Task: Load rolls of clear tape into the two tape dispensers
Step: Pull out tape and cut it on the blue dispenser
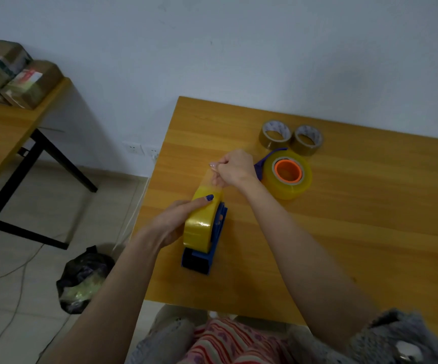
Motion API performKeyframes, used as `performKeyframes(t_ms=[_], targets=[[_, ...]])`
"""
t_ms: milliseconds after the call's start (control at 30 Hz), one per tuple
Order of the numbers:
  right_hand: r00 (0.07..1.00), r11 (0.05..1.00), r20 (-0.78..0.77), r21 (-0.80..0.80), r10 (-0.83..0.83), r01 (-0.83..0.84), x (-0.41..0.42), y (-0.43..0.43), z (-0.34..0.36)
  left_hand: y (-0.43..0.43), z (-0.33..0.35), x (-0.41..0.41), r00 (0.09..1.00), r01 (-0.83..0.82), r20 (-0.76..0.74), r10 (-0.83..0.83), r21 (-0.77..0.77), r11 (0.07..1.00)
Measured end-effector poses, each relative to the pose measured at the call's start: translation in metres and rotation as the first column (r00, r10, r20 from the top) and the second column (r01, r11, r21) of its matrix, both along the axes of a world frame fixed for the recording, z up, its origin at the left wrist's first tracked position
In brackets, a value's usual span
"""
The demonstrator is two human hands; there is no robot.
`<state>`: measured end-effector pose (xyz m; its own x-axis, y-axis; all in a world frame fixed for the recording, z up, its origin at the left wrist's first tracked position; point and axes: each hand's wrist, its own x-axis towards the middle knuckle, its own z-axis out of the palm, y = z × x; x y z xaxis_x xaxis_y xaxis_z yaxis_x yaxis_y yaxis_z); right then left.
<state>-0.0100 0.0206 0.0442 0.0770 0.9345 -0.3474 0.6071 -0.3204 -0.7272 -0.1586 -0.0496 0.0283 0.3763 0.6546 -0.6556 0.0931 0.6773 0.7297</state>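
Observation:
A yellowish clear tape roll [199, 222] stands on edge in a blue dispenser [203, 258] near the left side of the wooden table [344, 232]. My left hand [178, 219] grips the roll from the left, its thumb lying over the top. My right hand [235, 168] pinches the loose tape end [208, 179], which stretches up and away from the roll. Behind my right hand lies a second blue dispenser [265, 160] with a clear tape roll [288, 174] on an orange hub.
Two smaller brown tape rolls [274, 134] [306, 139] lie flat at the back of the table. Left of the table stand another desk [8, 127] with taped boxes [16, 72], a black rubbish bag [84, 279] on the floor, and a wall socket [141, 149].

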Motion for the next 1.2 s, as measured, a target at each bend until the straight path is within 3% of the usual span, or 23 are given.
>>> performKeyframes(t_ms=[133,200,300,500,633,767,900,1033,1200], targets=[[0.991,0.984,-0.053,0.136,0.125,-0.116,0.0,-0.008,0.026,-0.007,-0.007,0.004,0.988,-0.076,0.131,0.078,-0.023,0.997],[0.973,0.958,-0.055,0.193,0.224,-0.21,-0.001,-0.021,0.037,-0.001,-0.012,0.004,0.963,-0.095,0.238,0.126,-0.135,0.986],[0.954,0.939,-0.116,0.244,0.277,-0.243,-0.002,-0.04,0.042,0.009,-0.02,0.011,0.876,-0.233,0.343,0.338,-0.312,0.921],[0.931,0.913,-0.125,0.278,0.344,-0.3,0.016,-0.062,0.044,0.018,-0.022,0.034,0.699,-0.481,0.312,0.644,-0.461,0.746],[0.941,0.891,-0.015,0.326,0.338,-0.315,0.024,-0.077,0.034,0.023,-0.017,0.041,0.666,-0.5,0.338,0.665,-0.459,0.734],[0.951,0.901,-0.056,0.341,0.305,-0.269,0.036,-0.092,0.022,0.025,-0.022,0.038,0.599,-0.444,0.447,0.664,-0.505,0.74],[0.957,0.915,-0.075,0.321,0.281,-0.243,0.046,-0.109,0.018,0.024,-0.022,0.043,0.62,-0.448,0.453,0.641,-0.467,0.763],[0.934,0.909,0.041,0.218,0.354,-0.354,0.058,-0.129,0.011,0.022,-0.02,0.046,0.62,-0.463,0.436,0.653,-0.469,0.752],[0.976,0.954,-0.09,0.248,0.196,-0.168,0.059,-0.142,-0.005,0.025,-0.017,0.05,0.639,-0.529,0.414,0.648,-0.374,0.761]])
